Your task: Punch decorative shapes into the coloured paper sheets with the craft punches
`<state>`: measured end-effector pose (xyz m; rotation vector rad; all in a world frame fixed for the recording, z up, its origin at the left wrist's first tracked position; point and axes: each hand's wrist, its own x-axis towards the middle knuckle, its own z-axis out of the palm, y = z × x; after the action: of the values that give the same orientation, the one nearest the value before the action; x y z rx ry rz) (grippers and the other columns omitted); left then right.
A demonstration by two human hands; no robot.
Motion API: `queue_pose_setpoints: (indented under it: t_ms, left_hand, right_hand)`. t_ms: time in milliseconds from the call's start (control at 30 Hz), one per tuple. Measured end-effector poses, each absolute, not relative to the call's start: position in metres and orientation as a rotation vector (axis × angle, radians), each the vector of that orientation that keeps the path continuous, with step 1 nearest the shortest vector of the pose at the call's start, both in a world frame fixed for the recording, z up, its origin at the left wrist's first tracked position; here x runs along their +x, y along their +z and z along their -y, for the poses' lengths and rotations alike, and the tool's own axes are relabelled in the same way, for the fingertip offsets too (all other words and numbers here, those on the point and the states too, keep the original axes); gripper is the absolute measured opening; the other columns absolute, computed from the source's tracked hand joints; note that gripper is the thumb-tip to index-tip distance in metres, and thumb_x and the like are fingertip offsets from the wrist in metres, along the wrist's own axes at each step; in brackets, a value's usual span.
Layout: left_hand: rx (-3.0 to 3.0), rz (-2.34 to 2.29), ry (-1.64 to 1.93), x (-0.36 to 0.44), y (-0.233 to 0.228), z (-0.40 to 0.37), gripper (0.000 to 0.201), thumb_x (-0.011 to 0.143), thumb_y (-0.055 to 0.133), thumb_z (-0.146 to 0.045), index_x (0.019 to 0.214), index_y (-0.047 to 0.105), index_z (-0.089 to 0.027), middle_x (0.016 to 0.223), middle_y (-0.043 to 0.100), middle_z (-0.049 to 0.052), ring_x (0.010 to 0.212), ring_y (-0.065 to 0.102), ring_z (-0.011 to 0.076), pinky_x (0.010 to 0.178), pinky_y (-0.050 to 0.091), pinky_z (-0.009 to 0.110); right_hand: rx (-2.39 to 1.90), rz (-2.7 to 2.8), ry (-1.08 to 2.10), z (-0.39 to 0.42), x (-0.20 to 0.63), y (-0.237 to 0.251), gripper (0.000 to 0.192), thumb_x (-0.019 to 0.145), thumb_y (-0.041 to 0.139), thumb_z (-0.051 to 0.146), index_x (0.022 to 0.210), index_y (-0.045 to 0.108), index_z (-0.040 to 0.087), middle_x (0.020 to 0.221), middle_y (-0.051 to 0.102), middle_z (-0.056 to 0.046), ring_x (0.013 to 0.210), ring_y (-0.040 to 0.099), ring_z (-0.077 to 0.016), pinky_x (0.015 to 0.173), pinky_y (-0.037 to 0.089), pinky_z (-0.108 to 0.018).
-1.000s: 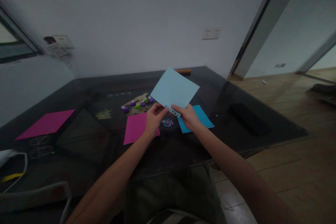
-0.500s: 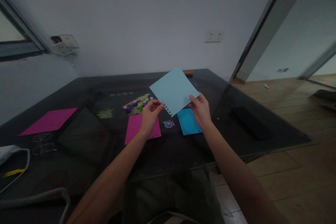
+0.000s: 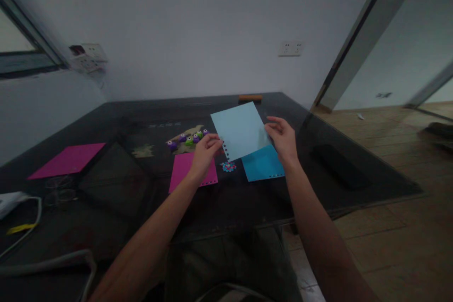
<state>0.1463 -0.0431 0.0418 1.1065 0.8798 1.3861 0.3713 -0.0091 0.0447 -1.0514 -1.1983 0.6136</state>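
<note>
Pale blue paper (image 3: 240, 130) is hanging tilted above the dark glass table (image 3: 116, 184), a row of punched holes along its left edge; the left hand (image 3: 204, 153) is pinching that edge; the right hand (image 3: 284, 139) is touching the right side, fingers loosely spread; underneath, a pink sheet (image 3: 186, 172), confetti (image 3: 228, 166) and a darker blue sheet (image 3: 264, 167) are lying; farther left, small punches (image 3: 187, 139) are sitting.

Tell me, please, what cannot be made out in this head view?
- Darker blue sheet: far part hidden under the light blue sheet.
- Pink sheet: partly covered by the left hand.
- Punches: too small and dim to tell shapes.
- Right hand: contact with the sheet unclear.
</note>
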Motion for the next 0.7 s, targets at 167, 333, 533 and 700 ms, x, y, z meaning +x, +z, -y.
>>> queue_pose_setpoints:
  t_ms: [167,333,533,700]
  left_hand:
    - [1.159,-0.861,1.111,0.149,0.042,0.049,0.022,0.068,0.069,-0.023,0.083,0.053,-0.017,0.067,0.059,-0.003,0.057,0.055,0.0088,0.058,0.043,0.022]
    - [1.329,-0.847,0.906,0.155,0.045,0.057,0.021,0.070,0.068,-0.026,0.084,0.055,-0.016,0.064,0.058,-0.003,0.056,0.053,0.0085,0.056,0.038,0.021]
    - [1.425,-0.909,0.924,0.158,0.047,0.059,0.019,0.072,0.064,-0.025,0.087,0.056,-0.016,0.065,0.060,-0.002,0.056,0.053,0.0097,0.053,0.036,0.021]
    - [1.437,-0.925,0.948,0.158,0.045,0.058,0.018,0.071,0.065,-0.023,0.085,0.057,-0.015,0.064,0.061,-0.001,0.058,0.053,0.0099,0.056,0.038,0.021]
  right_hand:
    - [-1.123,1.315,0.318,0.015,0.379,0.052,0.020,0.077,0.058,0.032,0.089,0.065,0.017,0.089,0.066,-0.007,0.080,0.059,-0.0185,0.072,0.047,-0.034]
    - [-1.110,1.526,0.065,0.034,0.367,0.068,0.014,0.079,0.057,0.030,0.076,0.065,0.019,0.082,0.064,-0.005,0.085,0.057,-0.0199,0.080,0.043,-0.036]
    - [-0.939,1.973,0.298,0.045,0.350,0.072,0.016,0.082,0.056,0.028,0.069,0.059,0.019,0.072,0.060,-0.002,0.074,0.054,-0.0162,0.073,0.040,-0.031]
    - [-0.918,2.132,0.464,0.045,0.343,0.066,0.021,0.084,0.054,0.030,0.068,0.057,0.018,0.068,0.057,-0.001,0.069,0.051,-0.0135,0.068,0.038,-0.027]
